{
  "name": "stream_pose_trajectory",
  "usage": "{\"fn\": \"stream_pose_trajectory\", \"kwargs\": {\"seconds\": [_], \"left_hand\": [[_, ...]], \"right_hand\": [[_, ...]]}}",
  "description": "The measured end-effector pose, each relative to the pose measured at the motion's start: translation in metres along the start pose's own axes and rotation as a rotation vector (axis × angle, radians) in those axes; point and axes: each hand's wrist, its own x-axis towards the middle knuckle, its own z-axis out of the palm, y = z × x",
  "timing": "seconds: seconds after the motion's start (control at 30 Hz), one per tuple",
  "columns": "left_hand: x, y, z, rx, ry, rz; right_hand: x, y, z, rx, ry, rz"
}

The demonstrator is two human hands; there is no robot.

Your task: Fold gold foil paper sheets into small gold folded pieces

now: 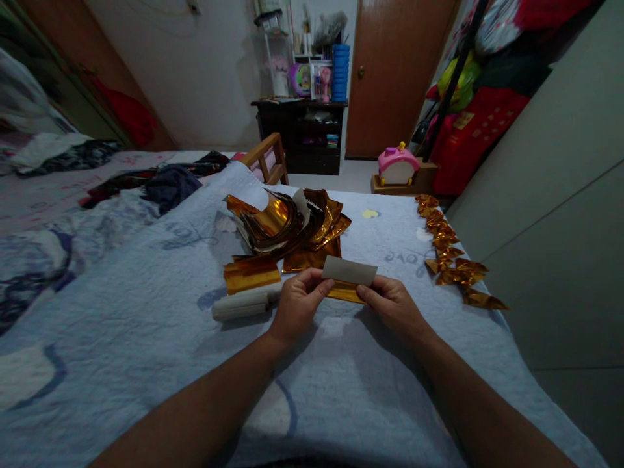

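Between my two hands is a small sheet of gold foil paper (347, 292), its lower part folded up to show gold and its upper part showing the pale grey backing. My left hand (301, 302) pinches the left end, thumb in front. At the right end my right hand (390, 299) grips it the same way. Just beyond lies a loose pile of gold foil sheets (277, 224), some curled. Left of my left hand are a flat gold foil piece (251, 276) and several pale grey rolled papers (246, 304).
A row of folded gold foil pieces (446, 244) runs along the right edge of the bed, which has a light blue cover (160, 325). Dark clothes (173, 188) lie at the left. Beyond stand a dark cabinet (312, 140) and a pink toy case (397, 166).
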Motion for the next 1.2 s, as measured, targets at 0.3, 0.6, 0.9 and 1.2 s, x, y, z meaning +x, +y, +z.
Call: {"fn": "stream_pose_trajectory", "kwargs": {"seconds": [0.3, 0.6, 0.9, 1.2], "left_hand": [[-0.002, 0.002, -0.001, 0.090, -0.001, 0.071], [0.002, 0.001, -0.001, 0.149, -0.001, 0.010], [0.006, -0.012, -0.001, 0.403, -0.075, -0.078], [0.006, -0.017, 0.001, 0.292, -0.098, -0.052]], "right_hand": [[0.000, -0.003, 0.000, 0.005, -0.009, 0.001], [0.001, -0.001, -0.001, -0.062, 0.004, 0.019], [0.002, 0.001, -0.002, -0.581, 0.101, 0.101], [0.003, -0.001, -0.004, -0.627, 0.063, 0.114]]}}
